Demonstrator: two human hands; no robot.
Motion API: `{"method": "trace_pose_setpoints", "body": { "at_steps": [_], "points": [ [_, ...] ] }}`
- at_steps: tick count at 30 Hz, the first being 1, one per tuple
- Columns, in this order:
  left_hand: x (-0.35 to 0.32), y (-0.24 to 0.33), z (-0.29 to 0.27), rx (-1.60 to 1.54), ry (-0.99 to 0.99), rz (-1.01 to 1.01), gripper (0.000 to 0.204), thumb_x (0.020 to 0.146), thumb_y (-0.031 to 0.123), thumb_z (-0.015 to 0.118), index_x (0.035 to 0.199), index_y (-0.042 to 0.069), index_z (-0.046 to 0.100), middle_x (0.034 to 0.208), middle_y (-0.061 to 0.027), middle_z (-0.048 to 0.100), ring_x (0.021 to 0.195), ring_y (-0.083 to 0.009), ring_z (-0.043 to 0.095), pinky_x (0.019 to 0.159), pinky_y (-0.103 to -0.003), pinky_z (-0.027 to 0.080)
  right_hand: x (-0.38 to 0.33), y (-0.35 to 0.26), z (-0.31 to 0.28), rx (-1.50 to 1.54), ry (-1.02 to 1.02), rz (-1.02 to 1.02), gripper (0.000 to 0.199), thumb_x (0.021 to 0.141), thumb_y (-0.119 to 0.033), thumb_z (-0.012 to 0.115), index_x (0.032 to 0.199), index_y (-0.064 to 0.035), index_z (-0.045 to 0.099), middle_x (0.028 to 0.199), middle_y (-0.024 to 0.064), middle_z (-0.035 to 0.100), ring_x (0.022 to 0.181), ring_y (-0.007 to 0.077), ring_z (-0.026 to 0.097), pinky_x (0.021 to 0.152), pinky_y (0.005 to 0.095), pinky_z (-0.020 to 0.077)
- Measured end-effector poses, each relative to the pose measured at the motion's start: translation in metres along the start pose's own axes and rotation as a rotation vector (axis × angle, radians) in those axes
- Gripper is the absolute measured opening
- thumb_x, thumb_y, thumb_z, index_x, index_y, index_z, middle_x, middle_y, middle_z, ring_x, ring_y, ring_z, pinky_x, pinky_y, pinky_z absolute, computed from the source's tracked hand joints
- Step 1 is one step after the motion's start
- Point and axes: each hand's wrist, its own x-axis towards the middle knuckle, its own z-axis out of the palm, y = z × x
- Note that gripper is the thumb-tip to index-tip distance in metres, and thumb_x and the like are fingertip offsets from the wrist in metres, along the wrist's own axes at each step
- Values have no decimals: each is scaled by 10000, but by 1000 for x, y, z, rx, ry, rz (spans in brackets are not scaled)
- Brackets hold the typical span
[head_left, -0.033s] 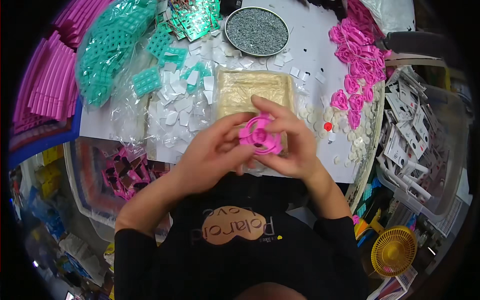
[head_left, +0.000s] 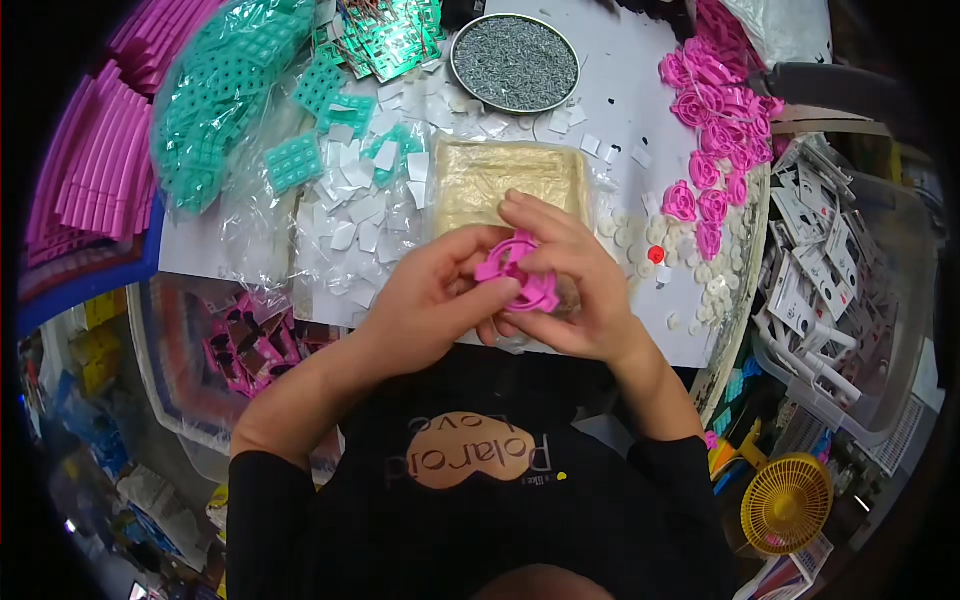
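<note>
A bright pink plastic part [head_left: 536, 289], round and openwork with a curved rim, is held tilted between the left grip [head_left: 425, 295] and the right grip [head_left: 588, 290], partly covered by both.

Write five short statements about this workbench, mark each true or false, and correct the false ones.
1. The left hand and right hand both hold a pink plastic part. True.
2. The round tray of screws is left of the teal keypads. False: the round tray is right of the teal keypads.
3. A red disc lies among white discs. True.
4. The fan is blue. False: the fan is yellow.
5. Green circuit boards lie beyond the hands. True.
</note>
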Motion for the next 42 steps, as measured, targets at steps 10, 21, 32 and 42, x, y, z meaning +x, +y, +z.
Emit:
{"method": "trace_pose_setpoints", "body": {
  "at_steps": [10,21,32,42],
  "points": [
    [45,23,-16,594,-191,-88,528,878,73,778,1340,27,525,1018,-17,658,764,-49,586,657,-233,476,9,-11,-22,-559,-196,33,261,773,-126,801,1002,-63,692,894,86,655,785,293,634,662,383,510],
    [36,-27,-27,1566,-129,799,495,795,284,793,1223,67,674,1276,-80,607,1166,-279,542,980,-459,429,2,14,-1,-962,-78,358,107,835,-137,726,863,-83,638,818,70,629,754,290,620,624,415,515],
    [34,2,-41,1326,-339,516,496,858,321,755,1293,105,657,1365,-88,599,1227,-277,556,1073,-489,381,-14,0,-13,-683,-102,361,453,773,-158,820,1179,-58,647,942,114,641,834,321,577,725,410,471],
    [-4,337,-187,2144,1474,1404,609,813,372,754,1319,64,610,1351,-193,578,1250,-372,541,1057,-470,425,-15,1,-13,-663,-77,288,457,741,-138,831,1142,-24,644,910,117,618,815,330,550,714,419,457]
  ]
}}
